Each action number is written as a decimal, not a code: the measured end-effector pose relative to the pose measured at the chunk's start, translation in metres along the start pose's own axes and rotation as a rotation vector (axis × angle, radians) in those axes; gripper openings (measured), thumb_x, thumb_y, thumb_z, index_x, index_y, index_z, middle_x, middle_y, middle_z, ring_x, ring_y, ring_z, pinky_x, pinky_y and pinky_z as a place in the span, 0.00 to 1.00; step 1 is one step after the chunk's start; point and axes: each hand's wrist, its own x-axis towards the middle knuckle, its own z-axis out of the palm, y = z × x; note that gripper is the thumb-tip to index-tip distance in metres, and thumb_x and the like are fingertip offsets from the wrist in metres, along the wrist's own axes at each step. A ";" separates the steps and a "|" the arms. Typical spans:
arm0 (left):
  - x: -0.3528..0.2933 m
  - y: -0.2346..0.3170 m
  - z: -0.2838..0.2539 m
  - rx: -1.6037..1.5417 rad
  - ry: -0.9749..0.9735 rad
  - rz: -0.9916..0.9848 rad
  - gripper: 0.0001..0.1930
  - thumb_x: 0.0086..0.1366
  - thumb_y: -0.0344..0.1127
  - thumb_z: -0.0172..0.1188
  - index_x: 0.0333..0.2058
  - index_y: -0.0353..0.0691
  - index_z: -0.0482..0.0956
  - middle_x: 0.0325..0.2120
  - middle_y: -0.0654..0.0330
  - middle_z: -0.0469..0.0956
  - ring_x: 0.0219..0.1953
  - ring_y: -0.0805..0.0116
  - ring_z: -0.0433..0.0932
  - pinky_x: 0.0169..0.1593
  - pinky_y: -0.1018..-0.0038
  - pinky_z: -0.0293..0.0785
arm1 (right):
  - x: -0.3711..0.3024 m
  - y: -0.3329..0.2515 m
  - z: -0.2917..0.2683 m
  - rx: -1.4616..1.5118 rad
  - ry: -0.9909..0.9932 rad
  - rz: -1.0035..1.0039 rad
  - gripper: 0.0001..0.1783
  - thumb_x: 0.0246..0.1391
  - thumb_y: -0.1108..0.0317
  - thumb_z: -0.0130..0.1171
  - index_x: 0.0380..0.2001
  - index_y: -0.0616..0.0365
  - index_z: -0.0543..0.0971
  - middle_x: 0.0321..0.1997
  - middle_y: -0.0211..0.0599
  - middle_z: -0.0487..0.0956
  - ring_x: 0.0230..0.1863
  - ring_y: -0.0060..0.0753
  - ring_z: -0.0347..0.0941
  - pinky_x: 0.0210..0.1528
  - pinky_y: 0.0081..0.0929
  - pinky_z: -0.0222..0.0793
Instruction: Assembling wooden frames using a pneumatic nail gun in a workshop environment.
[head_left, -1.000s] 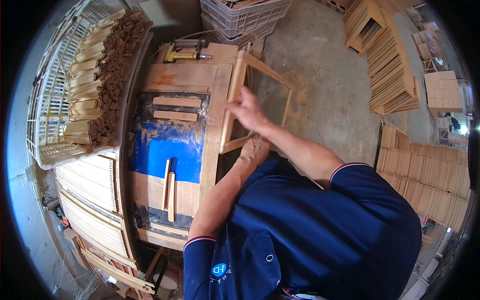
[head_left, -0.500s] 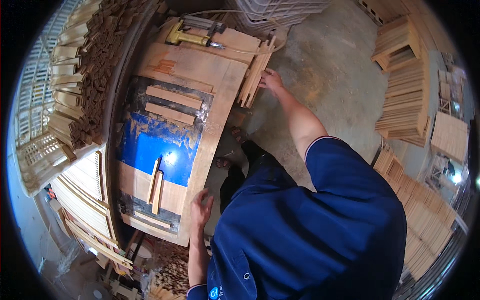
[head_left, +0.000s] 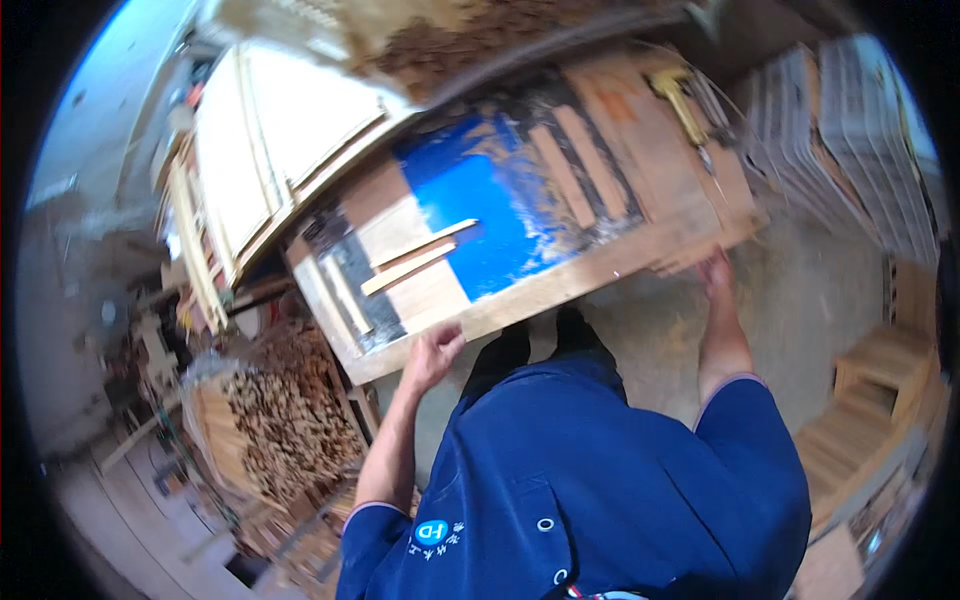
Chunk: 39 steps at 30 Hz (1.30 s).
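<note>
My left hand (head_left: 435, 357) is loosely curled at the near edge of the workbench (head_left: 540, 305), with nothing seen in it. My right hand (head_left: 714, 272) is at the bench's near right corner, its fingers up against the edge and smeared by motion. Whether it grips any wood there cannot be made out. Two thin wooden strips (head_left: 410, 268) lie across the bench top near my left hand, partly over a blue panel (head_left: 470, 210). Two wider slats (head_left: 562, 176) rest on the dark patch farther right. A yellow air tool (head_left: 682, 108) lies at the far right.
Bundled wooden sticks (head_left: 285, 430) are piled at the lower left. White boards (head_left: 290, 120) lean beyond the bench's left end. Stacked grey crates (head_left: 830, 140) stand at the far right. Wooden pieces (head_left: 865, 400) are stacked on the floor at the right.
The view has swung round, so the bench now lies across in front of me. The strips by my right hand no longer show clearly. My left hand's fingers look more curled.
</note>
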 end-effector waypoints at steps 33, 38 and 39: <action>0.054 -0.087 -0.240 -0.755 -0.115 0.318 0.13 0.60 0.22 0.60 0.44 0.34 0.83 0.38 0.60 0.85 0.43 0.71 0.83 0.53 0.71 0.78 | -0.513 -0.089 0.400 -1.013 -0.747 -1.707 0.23 0.50 0.72 0.70 0.52 0.59 0.80 0.51 0.47 0.82 0.53 0.50 0.79 0.57 0.41 0.75; 0.026 -0.125 -0.191 -0.611 -0.239 0.186 0.09 0.60 0.21 0.59 0.39 0.35 0.84 0.27 0.67 0.81 0.30 0.83 0.75 0.32 0.81 0.71 | -0.586 -0.083 0.492 -1.193 -0.960 -2.293 0.26 0.51 0.58 0.69 0.53 0.55 0.79 0.55 0.42 0.79 0.64 0.46 0.72 0.75 0.54 0.52; 0.022 -0.124 -0.190 -0.442 -0.245 0.183 0.09 0.59 0.22 0.60 0.38 0.34 0.84 0.26 0.64 0.82 0.30 0.80 0.77 0.34 0.78 0.73 | -0.580 -0.076 0.499 -1.276 -0.969 -2.309 0.29 0.50 0.56 0.69 0.54 0.55 0.78 0.54 0.42 0.79 0.62 0.46 0.73 0.76 0.55 0.50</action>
